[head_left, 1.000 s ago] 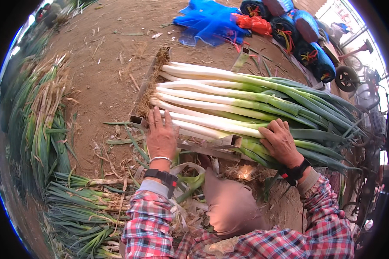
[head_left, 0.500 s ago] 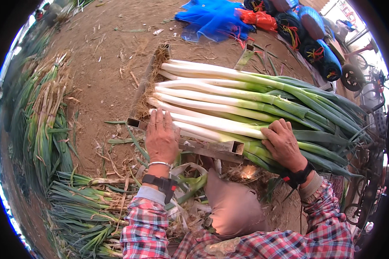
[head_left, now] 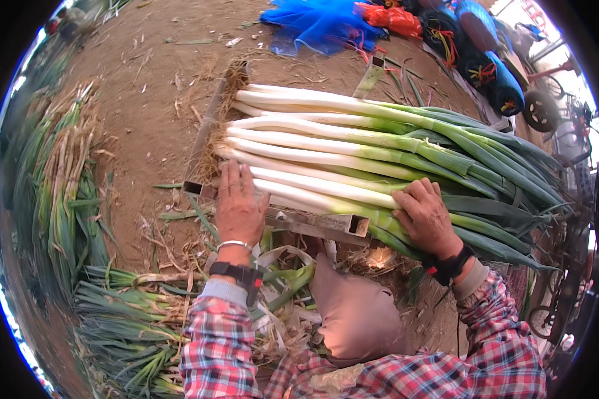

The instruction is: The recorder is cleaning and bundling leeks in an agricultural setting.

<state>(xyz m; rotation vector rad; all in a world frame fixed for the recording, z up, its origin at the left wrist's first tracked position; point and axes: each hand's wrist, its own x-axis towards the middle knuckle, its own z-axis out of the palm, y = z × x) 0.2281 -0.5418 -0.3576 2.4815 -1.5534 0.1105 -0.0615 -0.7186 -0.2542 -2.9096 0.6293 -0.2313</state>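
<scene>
Leeks: lying side by side on the metal frame, root ends to the left, both hands touching the near side of the row.
Left hand: resting palm-down by the root end, fingers straight and nearly together, thumb apart — not wrapping round anything.
Right hand: curling over the near stalks where white is turning green; underside hidden, so can't tell if it's clamping.
Roll-off risk: near stalks could be slipping over the front rail, b/c smooth round shafts are giving flat fingers little grip.
Bruise risk: curled fingers, if pressing too hard, could be creasing the greens, prob. softer than the shafts.
Snag risk: long leaves are trailing past the frame — poss. catching on nearby stuff or tearing if dragged.
Tangle risk: hairy roots are bunching along the end rail, so pulling one stalk could be shifting its neighbours.
Frame mat'l: hollow square tube, dull & worn, open ends showing.
Leek texture: white shafts looking glossy, straight-ish; leaves flattening out, dark green.
Ground: dry brown soil, w/ straw bits scattering over it.
Scraps: pale, papery peelings curling btwn the frame & the lower-left leek pile.
Blue mesh: thin, crumpling loosely beside a shiny red bag.
</scene>
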